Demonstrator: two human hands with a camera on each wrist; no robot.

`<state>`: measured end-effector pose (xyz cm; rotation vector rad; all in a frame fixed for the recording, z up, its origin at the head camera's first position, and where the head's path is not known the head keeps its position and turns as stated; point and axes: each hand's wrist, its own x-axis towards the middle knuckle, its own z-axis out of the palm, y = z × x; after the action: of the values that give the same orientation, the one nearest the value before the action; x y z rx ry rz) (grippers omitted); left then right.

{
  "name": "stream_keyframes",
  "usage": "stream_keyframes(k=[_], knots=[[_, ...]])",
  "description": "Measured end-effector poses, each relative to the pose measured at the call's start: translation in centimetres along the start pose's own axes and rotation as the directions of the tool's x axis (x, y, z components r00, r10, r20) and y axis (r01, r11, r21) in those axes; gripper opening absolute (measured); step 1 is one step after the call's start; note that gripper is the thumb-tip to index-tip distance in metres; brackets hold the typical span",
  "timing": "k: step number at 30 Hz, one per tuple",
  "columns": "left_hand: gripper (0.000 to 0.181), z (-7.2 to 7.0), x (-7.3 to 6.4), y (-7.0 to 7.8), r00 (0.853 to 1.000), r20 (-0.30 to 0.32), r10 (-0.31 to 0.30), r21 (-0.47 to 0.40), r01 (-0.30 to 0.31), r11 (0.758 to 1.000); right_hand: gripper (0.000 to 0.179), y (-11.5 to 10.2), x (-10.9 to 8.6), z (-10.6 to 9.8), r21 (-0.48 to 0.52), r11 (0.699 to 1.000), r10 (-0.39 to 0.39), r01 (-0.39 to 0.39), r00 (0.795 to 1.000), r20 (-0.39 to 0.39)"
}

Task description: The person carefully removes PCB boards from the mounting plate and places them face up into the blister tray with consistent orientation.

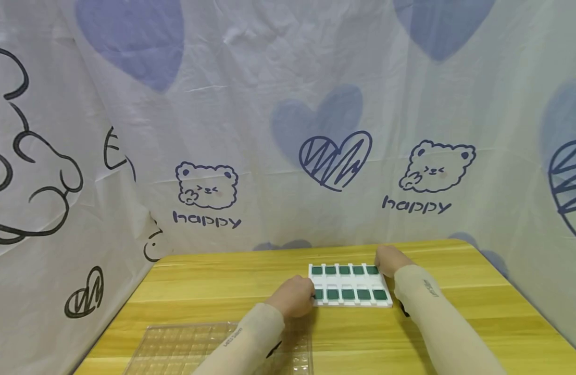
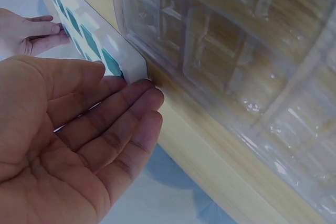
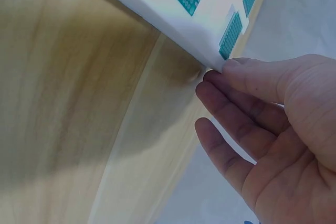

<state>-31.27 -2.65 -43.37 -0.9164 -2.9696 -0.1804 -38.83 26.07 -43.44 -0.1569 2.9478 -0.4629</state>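
Observation:
A white tray (image 1: 349, 282) lies on the wooden table, with two rows of green perforated boards (image 1: 348, 294) in its slots. My left hand (image 1: 293, 296) grips the tray's left end near the front; the left wrist view shows its curled fingers (image 2: 139, 90) against that end, with the thumb near the top. At the far right corner, my right hand (image 1: 390, 260) pinches the tray. In the right wrist view, the right thumb (image 3: 252, 77) lies at the upper edge of the corner, and the other fingers bend at its side.
A clear plastic tray (image 1: 175, 344) with many compartments lies at the front left, partly under my left forearm. The yellow wood-grain table (image 1: 213, 281) ends at a white curtain (image 1: 269, 219) printed with hearts and bears.

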Motion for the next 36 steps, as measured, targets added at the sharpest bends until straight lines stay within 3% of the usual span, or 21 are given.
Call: stream_keyframes(k=[11, 16, 20, 22, 25, 27, 31, 36], knots=[[0.044, -0.2, 0.1, 0.2, 0.999, 0.002, 0.043, -0.079, -0.042, 0.996, 0.020, 1.1, -1.0, -0.3, -0.037, 0.994, -0.108, 0.107, 0.994, -0.028], [0.056, -0.1, 0.3, 0.5, 0.999, 0.024, 0.046, -0.089, -0.043, 0.995, 0.025, 1.4, -1.7, -0.6, -0.006, 0.995, -0.099, 0.098, 0.995, -0.022], [0.043, -0.1, 0.4, 0.7, 0.998, 0.013, 0.059, -0.067, -0.058, 0.996, 0.028, 1.5, -2.1, -0.8, 0.006, 0.996, -0.085, 0.085, 0.996, -0.020], [0.027, -0.1, 0.4, 0.7, 0.998, 0.014, 0.061, -0.059, -0.060, 0.996, 0.015, 1.7, -2.2, -0.8, 0.031, 0.995, -0.093, 0.094, 0.996, -0.016], [0.012, 0.1, 0.6, 0.8, 0.998, 0.009, 0.062, -0.050, -0.061, 0.997, 0.032, 2.1, -2.1, -0.7, 0.069, 0.992, -0.103, 0.104, 0.995, -0.014], [0.010, 0.2, 0.7, 0.8, 0.998, 0.007, 0.062, -0.052, -0.062, 0.997, 0.038, 2.2, -2.1, -0.6, 0.076, 0.992, -0.101, 0.102, 0.995, -0.011], [0.012, 0.3, 0.8, 1.0, 0.998, -0.012, 0.065, -0.052, -0.066, 0.996, 0.018, 2.3, -2.4, -0.8, 0.044, 0.996, -0.082, 0.083, 0.997, -0.013], [0.012, 0.4, 0.9, 1.2, 0.998, -0.021, 0.062, -0.076, -0.064, 0.995, 0.027, 2.2, -2.8, -1.1, 0.022, 0.997, -0.069, 0.069, 0.998, -0.006]])
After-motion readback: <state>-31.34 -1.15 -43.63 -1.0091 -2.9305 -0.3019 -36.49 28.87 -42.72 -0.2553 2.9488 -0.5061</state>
